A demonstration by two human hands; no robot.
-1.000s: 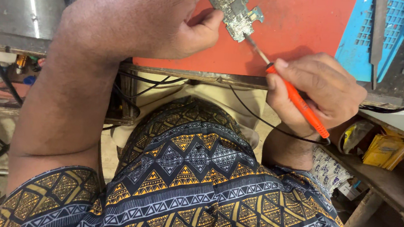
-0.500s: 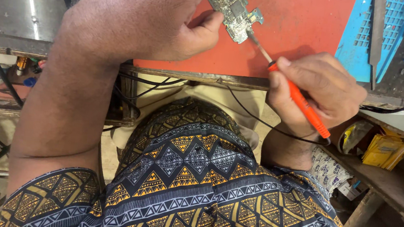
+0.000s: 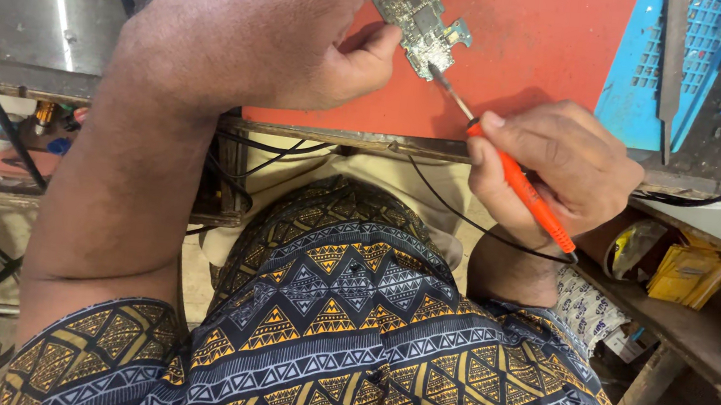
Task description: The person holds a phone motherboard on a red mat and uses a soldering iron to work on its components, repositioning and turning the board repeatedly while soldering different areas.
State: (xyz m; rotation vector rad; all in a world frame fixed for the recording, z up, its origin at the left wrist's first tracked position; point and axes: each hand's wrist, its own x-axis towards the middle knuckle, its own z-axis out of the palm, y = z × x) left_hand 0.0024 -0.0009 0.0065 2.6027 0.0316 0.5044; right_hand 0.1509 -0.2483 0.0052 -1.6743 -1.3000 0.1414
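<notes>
A small green circuit board [image 3: 422, 23] lies on a red work mat [image 3: 538, 43] at the top of the head view. My left hand [image 3: 306, 36] pinches the board's left edge between thumb and fingers. My right hand [image 3: 551, 173] grips an orange-handled soldering iron [image 3: 519, 182] like a pen. Its metal tip touches the lower right part of the board. A thin black cord runs from the iron down under the bench edge.
A blue plastic grid tray [image 3: 673, 70] with a flat metal tool [image 3: 673, 57] sits right of the mat. Black cables [image 3: 718, 195] trail along the bench edge. Yellow packets [image 3: 683, 272] lie on a lower shelf at right. A cluttered metal shelf [image 3: 20, 42] stands at left.
The iron's tip has moved up along the board's lower right edge. My left hand shifted slightly on the board, with the thumb now closer to it.
</notes>
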